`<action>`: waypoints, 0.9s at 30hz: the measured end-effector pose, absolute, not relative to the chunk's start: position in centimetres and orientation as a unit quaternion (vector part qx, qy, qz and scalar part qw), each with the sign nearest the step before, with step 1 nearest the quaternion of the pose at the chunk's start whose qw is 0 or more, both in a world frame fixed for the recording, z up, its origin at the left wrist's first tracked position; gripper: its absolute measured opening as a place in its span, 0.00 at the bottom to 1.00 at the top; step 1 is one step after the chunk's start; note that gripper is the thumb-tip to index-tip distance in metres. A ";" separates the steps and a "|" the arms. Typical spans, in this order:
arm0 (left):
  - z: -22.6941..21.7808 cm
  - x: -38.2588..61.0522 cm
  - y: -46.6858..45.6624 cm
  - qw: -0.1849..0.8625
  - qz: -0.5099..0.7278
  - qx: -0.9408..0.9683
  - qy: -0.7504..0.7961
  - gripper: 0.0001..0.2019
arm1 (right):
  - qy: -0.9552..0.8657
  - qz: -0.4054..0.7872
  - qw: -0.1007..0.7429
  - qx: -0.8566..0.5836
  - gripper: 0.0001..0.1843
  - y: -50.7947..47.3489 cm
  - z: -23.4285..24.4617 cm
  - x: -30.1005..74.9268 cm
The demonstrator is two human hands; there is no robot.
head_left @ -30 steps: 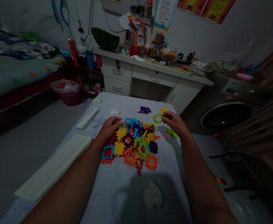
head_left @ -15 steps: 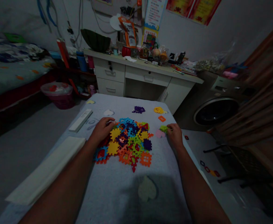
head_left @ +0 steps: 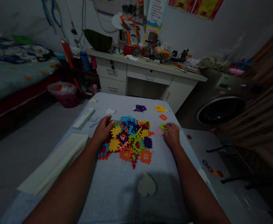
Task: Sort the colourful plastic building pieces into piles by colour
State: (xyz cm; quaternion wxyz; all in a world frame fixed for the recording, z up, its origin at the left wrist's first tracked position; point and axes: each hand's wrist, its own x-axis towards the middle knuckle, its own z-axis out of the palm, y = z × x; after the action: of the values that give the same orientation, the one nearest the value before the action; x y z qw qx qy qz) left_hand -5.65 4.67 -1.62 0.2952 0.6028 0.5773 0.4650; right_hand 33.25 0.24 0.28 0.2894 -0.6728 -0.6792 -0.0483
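Blue-grey cloth lies beneath the heap of toothed plastic pieces, which sits between my hands, probably for reach from both sides. At its ten o'clock my left hand curves loosely, thumb parted, nothing seen inside; at three my right hand bends inward. Purple pieces at one, yellow pieces and orange pieces near two, and green pieces at my right fingertips seem grouped by colour; whether I pinch one I cannot tell.

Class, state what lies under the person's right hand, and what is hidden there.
Light-green toothed plastic pokes out from under the right hand, beside a pink patch on the tablecloth. Whatever lies beneath the palm is covered, so the number of green pieces cannot be told.
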 end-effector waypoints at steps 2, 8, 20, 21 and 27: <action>-1.7 -5.6 4.6 0.329 0.478 0.582 0.570 0.27 | -0.703 -0.019 0.299 -0.645 0.14 0.2 0.5 32.0; -1.0 -5.5 4.4 0.350 0.470 0.577 0.569 0.23 | -0.717 0.171 0.363 -0.570 0.13 1.1 1.2 27.8; -0.8 -5.7 4.6 0.396 0.465 0.564 0.556 0.25 | -0.633 0.264 0.405 -0.605 0.15 4.1 0.0 24.7; -0.8 -5.7 4.6 0.405 0.464 0.560 0.554 0.26 | -0.645 0.262 0.406 -0.592 0.14 4.0 -0.2 24.9; 0.5 -6.0 3.7 0.406 0.450 0.554 0.572 0.27 | -0.661 0.138 0.376 -0.635 0.18 4.3 -1.1 26.0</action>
State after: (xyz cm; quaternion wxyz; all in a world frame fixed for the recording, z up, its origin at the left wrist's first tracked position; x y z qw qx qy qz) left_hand -6.05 3.67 0.47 0.4055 0.5537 0.5717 0.4495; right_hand 26.00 4.25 -1.12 0.3755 -0.6345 -0.6613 0.1380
